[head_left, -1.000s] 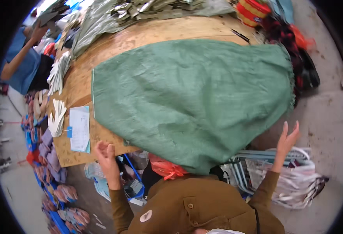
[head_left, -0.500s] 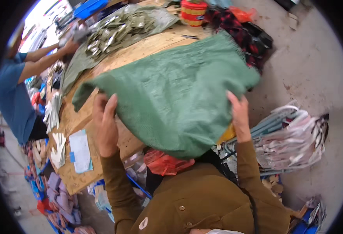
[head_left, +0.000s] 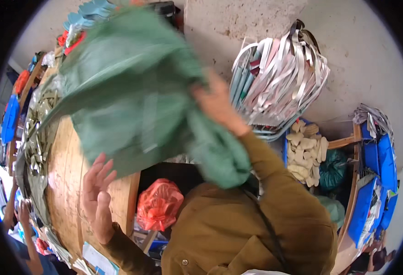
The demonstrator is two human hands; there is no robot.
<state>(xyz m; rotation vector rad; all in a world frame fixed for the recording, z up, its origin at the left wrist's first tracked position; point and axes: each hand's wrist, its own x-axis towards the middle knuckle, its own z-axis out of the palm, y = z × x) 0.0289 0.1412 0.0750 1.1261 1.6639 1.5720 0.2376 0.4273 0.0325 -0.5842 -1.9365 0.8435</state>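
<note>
A large green woven plastic sack (head_left: 128, 87) hangs blurred in motion above the wooden table (head_left: 66, 169), with one bunched end trailing down beside my right forearm. On its right side my right hand (head_left: 217, 105) is closed on the fabric; motion smears the fingers, and their tips are partly lost against the cloth. Just below the sack's lower left edge, my left hand (head_left: 99, 199) is empty. Its fingers are spread and point upward, apart from the sack.
A red plastic bag (head_left: 159, 205) hangs at the table edge by my body. Bundled white straps (head_left: 286, 78) lie on a rack at right, above a bin of cream pieces (head_left: 307, 153). Blue bins (head_left: 371, 206) stand far right. Olive pieces (head_left: 36, 133) and another person's hands (head_left: 24, 211) are at left.
My view has turned to the right. The sack has swung to the left in the view with my right hand on it. My left hand, earlier at its edge, is now clear of it.
</note>
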